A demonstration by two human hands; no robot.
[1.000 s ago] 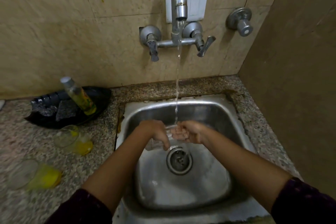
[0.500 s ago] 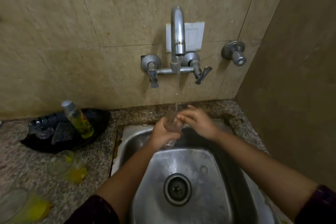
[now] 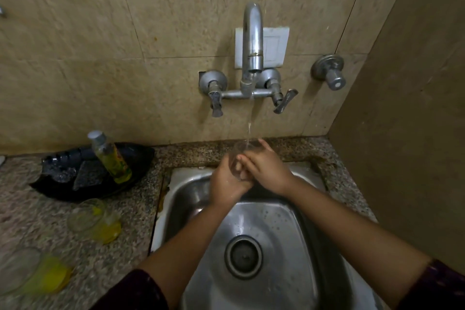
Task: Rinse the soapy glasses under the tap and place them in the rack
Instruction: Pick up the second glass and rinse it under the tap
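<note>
Over the far edge of the sink point(image 3: 314, 246), the left hand point(image 3: 225, 184) and right hand point(image 3: 268, 171) curl their fingers round a glass point(image 3: 242, 150), mouth up in the stream from the tap point(image 3: 253, 40), mid-rinse; two glasses point(image 3: 85, 214) lying left of the sink look unrinsed, and none is seen racked.

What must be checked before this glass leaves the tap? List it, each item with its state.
1. Water from the tap reaches the glass: ok.
2. Grip: left hand and right hand both hold the glass over the sink: ok.
3. Soap gone from the glass: cannot tell; the hands cover most of it.
4. Rack ready to receive it: cannot tell; none plainly in view.
5. Other glasses rinsed: not ok; the far counter glass and the near counter glass lie on the counter, yellow inside.
</note>
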